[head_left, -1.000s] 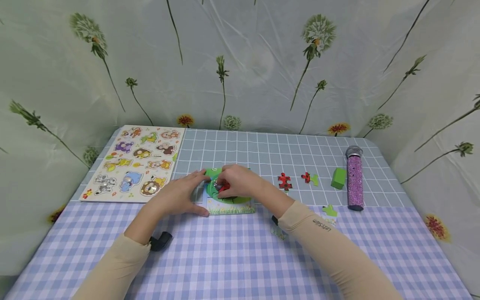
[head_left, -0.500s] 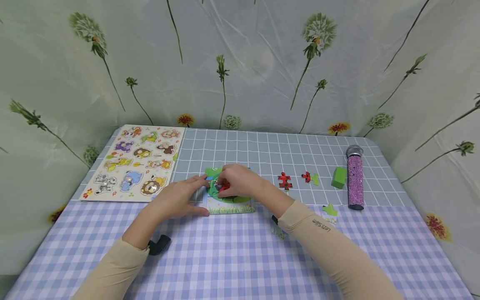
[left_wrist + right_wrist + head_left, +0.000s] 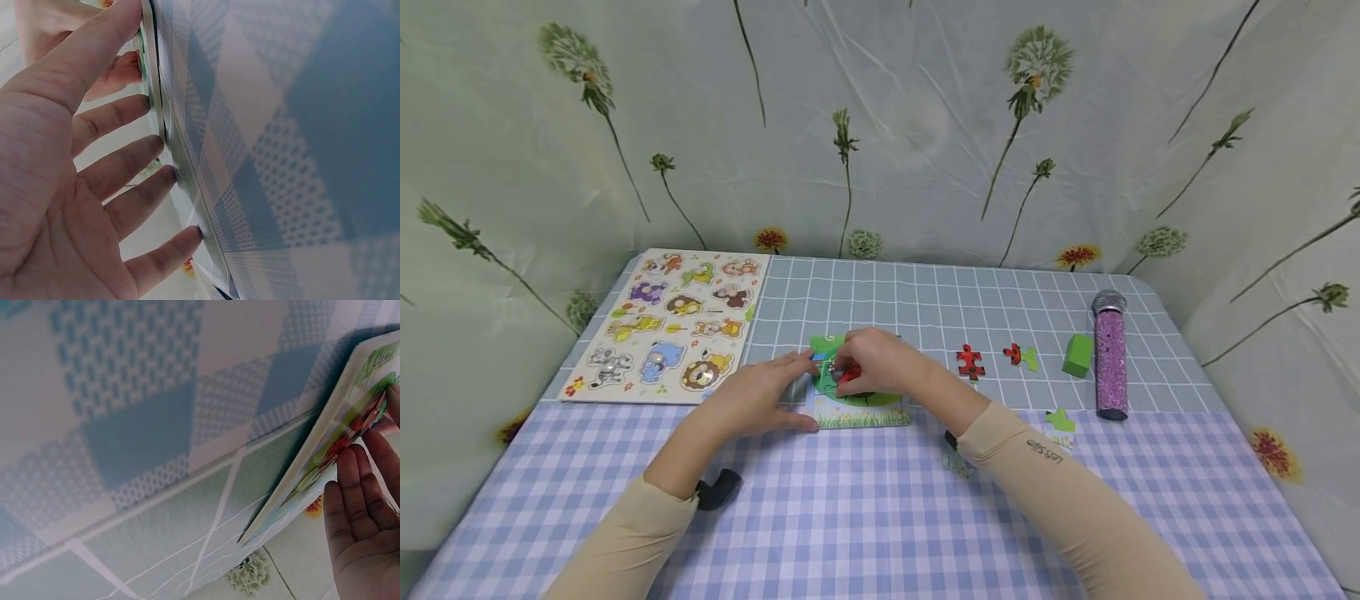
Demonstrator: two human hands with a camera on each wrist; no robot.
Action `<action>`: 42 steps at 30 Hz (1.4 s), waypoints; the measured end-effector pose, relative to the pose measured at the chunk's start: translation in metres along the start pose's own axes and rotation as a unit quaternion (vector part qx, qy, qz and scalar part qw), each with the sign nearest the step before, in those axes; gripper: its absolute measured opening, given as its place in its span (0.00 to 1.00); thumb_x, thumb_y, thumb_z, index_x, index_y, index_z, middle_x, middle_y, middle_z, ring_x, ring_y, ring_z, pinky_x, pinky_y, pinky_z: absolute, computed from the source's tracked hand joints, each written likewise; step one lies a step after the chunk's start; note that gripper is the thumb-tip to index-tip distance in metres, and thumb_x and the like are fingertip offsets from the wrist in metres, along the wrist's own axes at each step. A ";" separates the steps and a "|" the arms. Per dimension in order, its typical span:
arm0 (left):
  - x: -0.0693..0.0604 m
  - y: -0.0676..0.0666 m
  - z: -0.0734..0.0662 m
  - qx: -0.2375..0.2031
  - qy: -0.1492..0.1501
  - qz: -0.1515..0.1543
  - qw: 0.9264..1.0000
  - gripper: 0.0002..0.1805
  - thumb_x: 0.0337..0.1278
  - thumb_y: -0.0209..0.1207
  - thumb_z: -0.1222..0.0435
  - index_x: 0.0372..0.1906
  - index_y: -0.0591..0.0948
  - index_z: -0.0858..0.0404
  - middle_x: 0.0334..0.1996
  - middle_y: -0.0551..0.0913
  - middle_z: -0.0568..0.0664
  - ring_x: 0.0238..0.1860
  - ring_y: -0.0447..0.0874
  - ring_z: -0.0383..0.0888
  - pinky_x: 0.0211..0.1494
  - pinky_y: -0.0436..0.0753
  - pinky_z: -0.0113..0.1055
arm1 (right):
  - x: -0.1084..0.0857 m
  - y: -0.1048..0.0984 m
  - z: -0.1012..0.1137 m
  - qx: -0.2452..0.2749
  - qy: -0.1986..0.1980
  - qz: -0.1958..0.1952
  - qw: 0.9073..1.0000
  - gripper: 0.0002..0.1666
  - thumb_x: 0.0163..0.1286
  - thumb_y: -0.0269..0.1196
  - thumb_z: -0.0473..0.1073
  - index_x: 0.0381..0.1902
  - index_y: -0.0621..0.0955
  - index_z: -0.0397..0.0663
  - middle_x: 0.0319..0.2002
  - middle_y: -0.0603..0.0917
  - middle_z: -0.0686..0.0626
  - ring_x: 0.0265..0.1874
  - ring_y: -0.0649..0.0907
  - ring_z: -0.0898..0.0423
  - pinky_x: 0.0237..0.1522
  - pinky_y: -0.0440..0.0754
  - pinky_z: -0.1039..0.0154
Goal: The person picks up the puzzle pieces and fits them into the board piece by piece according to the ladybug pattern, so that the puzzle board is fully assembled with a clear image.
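The left hand [image 3: 754, 398] is spread at the left side of a small puzzle board [image 3: 861, 417], thumb by its near corner and fingertips along the left edge. From the left wrist view, the same hand [image 3: 62, 187] has fingers apart, tips against the edges. The right hand [image 3: 883, 362] lies over the board's middle, thumb and index finger pinching a red ladybug piece [image 3: 852, 372]. In the right wrist view this hand [image 3: 369, 525] has its fingertips on the ladybug picture of the board [image 3: 356, 378]; the piece's outline is partly hidden.
Right of the board lie a red piece [image 3: 970, 362], a red-and-green piece [image 3: 1020, 357], a green piece [image 3: 1060, 422] and one by the right sleeve [image 3: 957, 463]. Further right are a green block [image 3: 1078, 356] and microphone [image 3: 1111, 362]. An animal board [image 3: 662, 329] lies left.
The left forearm and wrist have shifted slightly left since a second ago, the fingertips staying by the board. The right hand remains almost still on the ladybug picture.
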State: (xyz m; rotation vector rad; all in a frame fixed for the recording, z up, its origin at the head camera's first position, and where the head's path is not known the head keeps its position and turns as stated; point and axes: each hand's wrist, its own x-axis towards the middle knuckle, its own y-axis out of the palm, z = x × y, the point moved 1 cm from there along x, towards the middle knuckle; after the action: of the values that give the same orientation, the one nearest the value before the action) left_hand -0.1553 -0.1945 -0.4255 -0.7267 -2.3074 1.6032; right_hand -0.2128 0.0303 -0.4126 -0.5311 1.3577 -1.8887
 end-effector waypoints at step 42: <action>0.004 -0.004 -0.002 -0.013 -0.008 0.022 1.000 0.40 0.54 0.78 0.43 0.68 0.80 0.57 0.77 0.74 0.65 0.77 0.74 0.66 0.75 0.77 0.63 | 0.000 0.002 0.001 -0.002 -0.001 0.010 1.000 0.18 0.72 0.74 0.52 0.54 0.92 0.51 0.47 0.87 0.50 0.40 0.81 0.58 0.45 0.83 0.62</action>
State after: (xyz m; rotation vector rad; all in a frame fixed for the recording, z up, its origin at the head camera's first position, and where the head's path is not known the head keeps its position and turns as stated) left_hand -0.1587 -0.1920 -0.4209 -0.7791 -2.3427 1.6075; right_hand -0.2117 0.0297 -0.4139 -0.5184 1.3621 -1.8685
